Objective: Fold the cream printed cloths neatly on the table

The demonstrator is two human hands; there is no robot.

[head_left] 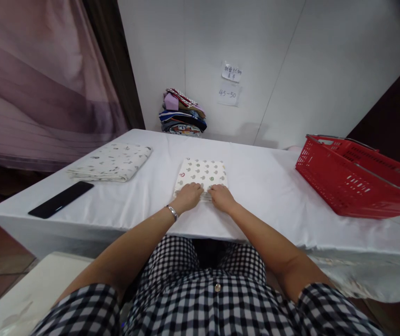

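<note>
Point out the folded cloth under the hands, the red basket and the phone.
Folded cloth [202, 173], head view, its patterned top.
Red basket [329, 179], head view, its near side wall.
Phone [60, 199], head view, its dark screen.

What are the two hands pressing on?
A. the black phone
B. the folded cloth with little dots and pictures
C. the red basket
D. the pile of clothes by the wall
B: the left hand and the right hand both rest on the near edge of the folded patterned cloth in the middle of the table, away from the red basket, the black phone and the pile of clothes.
</note>
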